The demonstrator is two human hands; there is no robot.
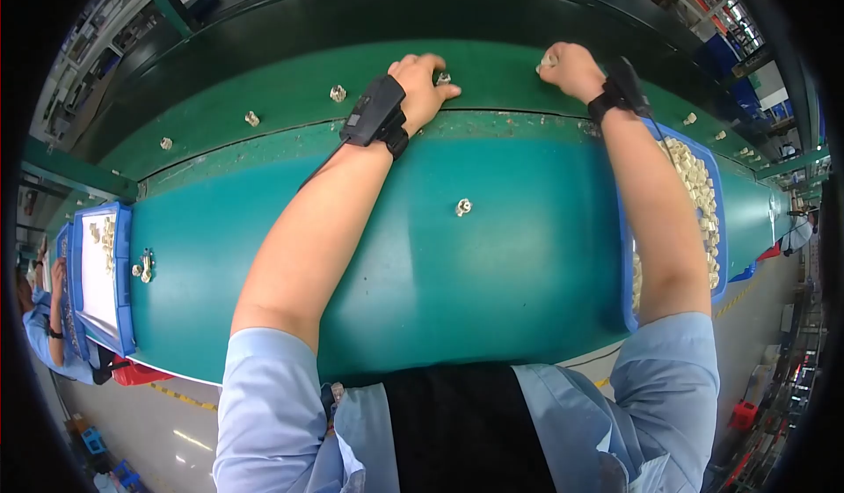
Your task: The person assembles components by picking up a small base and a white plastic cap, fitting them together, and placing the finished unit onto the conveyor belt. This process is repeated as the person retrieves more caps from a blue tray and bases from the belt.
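Observation:
My left hand point(422, 87) reaches to the dark green strip at the far side of the table. Its thumb and index finger are apart, on either side of a small metal fitting point(444, 79); I see no firm grip on it. Farther right, my right hand point(574, 71) is closed around a pale metal fitting point(549, 59), partly hidden by the fingers. A single loose fitting point(464, 207) sits on the green tabletop point(510, 291) between my forearms. To the left of my left hand, more fittings point(338, 94) stand spaced along the strip.
A blue tray point(626, 255) full of pale fittings lies under my right forearm. At the left stands a blue tray point(125, 282) with a white liner and some fittings, beside a few loose parts point(144, 268). Another person's arm point(56, 304) shows at the far left.

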